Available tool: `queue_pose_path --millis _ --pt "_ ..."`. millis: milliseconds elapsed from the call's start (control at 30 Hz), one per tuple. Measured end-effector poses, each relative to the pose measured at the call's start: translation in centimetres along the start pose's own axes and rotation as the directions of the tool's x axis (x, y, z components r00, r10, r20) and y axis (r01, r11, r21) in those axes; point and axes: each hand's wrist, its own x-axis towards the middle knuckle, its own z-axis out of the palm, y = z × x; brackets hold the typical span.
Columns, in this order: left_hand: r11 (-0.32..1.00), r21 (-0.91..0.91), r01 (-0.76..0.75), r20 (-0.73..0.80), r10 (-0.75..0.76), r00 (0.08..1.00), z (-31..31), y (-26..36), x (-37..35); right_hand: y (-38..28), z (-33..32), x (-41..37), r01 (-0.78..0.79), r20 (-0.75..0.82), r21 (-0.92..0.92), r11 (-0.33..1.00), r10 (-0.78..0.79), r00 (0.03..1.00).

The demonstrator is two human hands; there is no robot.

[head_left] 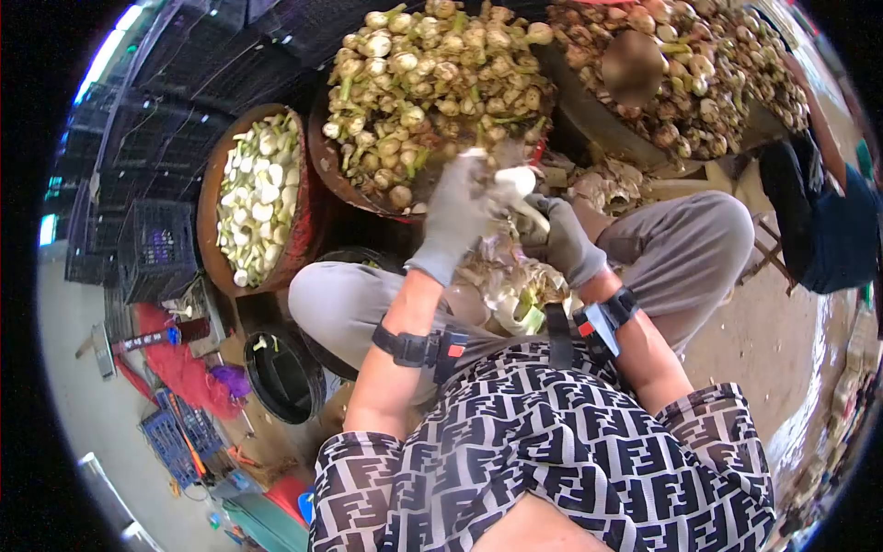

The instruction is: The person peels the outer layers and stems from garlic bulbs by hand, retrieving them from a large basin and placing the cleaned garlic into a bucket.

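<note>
In front of me, between my knees, my right hand [563, 241] in a grey glove is closed on the pale stem of a peeled white garlic bulb [517, 181]. The bulb points up and to the left, toward the other hand. My left hand [452, 221], also gloved in grey, is right beside the bulb; motion smears its fingers, and a small white spot shows at their tips. Loose papery garlic skins [520, 290] lie in a heap below both hands.
A large round tub [322, 156] of unpeeled garlic stands ahead, with a smaller tub [210, 198] of peeled white bulbs to its left. More garlic [727, 101] is piled at upper right, near another person [832, 221]. A black bucket [283, 375] and crates [158, 244] are at left.
</note>
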Motion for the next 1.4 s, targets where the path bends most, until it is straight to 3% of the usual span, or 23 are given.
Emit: queue_pose_path --millis 67,133,167,200,300,433,467,567,633,733,767,800,867,933,967,1033,1100,1167,1233,1267,1300,1333,1400 --pt "0.993 0.111 -0.031 0.129 0.016 0.991 0.3 0.5 -0.2 0.9 0.1 0.3 0.166 -0.064 -0.296 0.941 -0.192 0.979" --pt "0.949 0.313 -0.050 0.206 -0.017 0.978 0.8 0.0 -0.1 1.4 0.6 0.3 0.179 -0.053 -0.500 0.847 -0.236 0.970" --pt "0.964 0.267 -0.004 0.204 -0.052 0.978 0.4 -0.5 0.0 1.5 1.2 0.3 0.182 -0.048 -0.592 0.785 -0.260 0.965" --pt "0.975 0.217 0.041 0.206 -0.087 0.975 0.2 -0.8 0.0 1.1 1.6 0.0 0.042 -0.165 -0.362 0.931 -0.109 0.980" --pt "0.995 0.077 0.060 0.230 -0.076 0.970 -1.1 -0.6 -0.3 1.4 1.8 -0.1 0.232 -0.002 -0.631 0.740 -0.300 0.954" --pt "0.998 -0.052 0.040 0.213 -0.028 0.977 -1.9 -1.6 0.1 1.7 2.7 0.8 0.220 -0.023 -0.432 0.875 -0.254 0.967" --pt "0.996 -0.089 0.024 0.192 -0.006 0.981 -2.4 -1.7 0.2 2.0 2.3 1.8 0.145 -0.082 -0.255 0.956 -0.171 0.982" --pt "0.975 -0.218 0.044 0.220 0.005 0.976 -4.1 -2.6 0.1 1.1 1.5 1.7 0.127 0.049 -0.253 0.959 -0.119 0.992" --pt "0.924 -0.378 0.059 0.176 0.009 0.984 -5.5 -2.1 0.0 1.1 1.8 1.8 0.090 -0.016 -0.269 0.959 -0.098 0.995" --pt "0.948 -0.317 -0.013 0.027 0.022 0.999 -9.7 -2.5 0.9 1.3 1.8 1.8 0.079 -0.053 -0.269 0.960 -0.097 0.994" --pt "0.901 -0.413 0.134 -0.014 -0.154 0.988 -11.9 -1.3 0.5 1.6 1.2 2.2 0.088 -0.063 -0.283 0.955 -0.110 0.992" --pt "0.594 -0.800 -0.088 -0.168 -0.081 0.982 -12.4 -3.2 1.3 2.1 0.2 2.9 0.097 -0.071 -0.297 0.950 -0.123 0.990" --pt "0.212 -0.973 -0.092 -0.158 -0.319 0.935 -17.2 -8.5 2.4 2.5 -0.5 3.3 0.087 -0.100 -0.290 0.953 -0.121 0.988" --pt "0.108 -0.973 -0.205 -0.227 -0.266 0.937 -21.0 -10.3 2.1 2.9 0.0 3.8 0.071 -0.154 -0.283 0.957 -0.118 0.981" --pt "0.207 -0.948 -0.242 -0.306 -0.379 0.874 -22.0 -9.8 2.1 3.0 0.2 4.0 0.062 -0.182 -0.282 0.957 -0.117 0.976" --pt "0.265 -0.962 -0.063 -0.143 -0.293 0.945 -23.9 -10.3 1.6 3.1 -0.2 4.8 0.049 -0.142 -0.324 0.945 -0.100 0.985" --pt "0.455 -0.889 0.061 -0.159 -0.431 0.888 -21.5 -10.7 2.1 3.1 0.4 5.2 0.077 -0.123 -0.335 0.939 -0.124 0.985" --pt "0.444 -0.880 0.168 0.069 -0.230 0.971 -18.2 -10.0 1.3 2.6 3.0 5.0 0.098 -0.123 -0.346 0.933 -0.148 0.981" --pt "0.609 -0.775 0.171 0.078 -0.176 0.981 -13.3 -7.9 0.8 2.4 4.0 5.3 0.139 -0.111 -0.309 0.941 -0.181 0.977" --pt "0.836 -0.499 0.227 0.235 -0.121 0.964 -12.4 -7.6 0.6 2.4 3.9 5.6 0.154 0.008 -0.228 0.961 -0.157 0.988" --pt "0.812 -0.540 0.219 0.282 -0.070 0.957 -10.2 -7.7 0.1 2.4 4.4 5.6 0.140 -0.017 -0.288 0.947 -0.151 0.988" --pt "0.959 -0.235 0.159 0.343 -0.071 0.937 -9.0 -7.8 -0.3 2.3 5.3 5.5 0.120 -0.042 -0.347 0.930 -0.143 0.989" --pt "0.982 -0.055 0.180 0.467 -0.134 0.874 -7.0 -7.5 -1.1 2.9 5.6 5.8 0.127 -0.031 -0.488 0.864 -0.162 0.986"
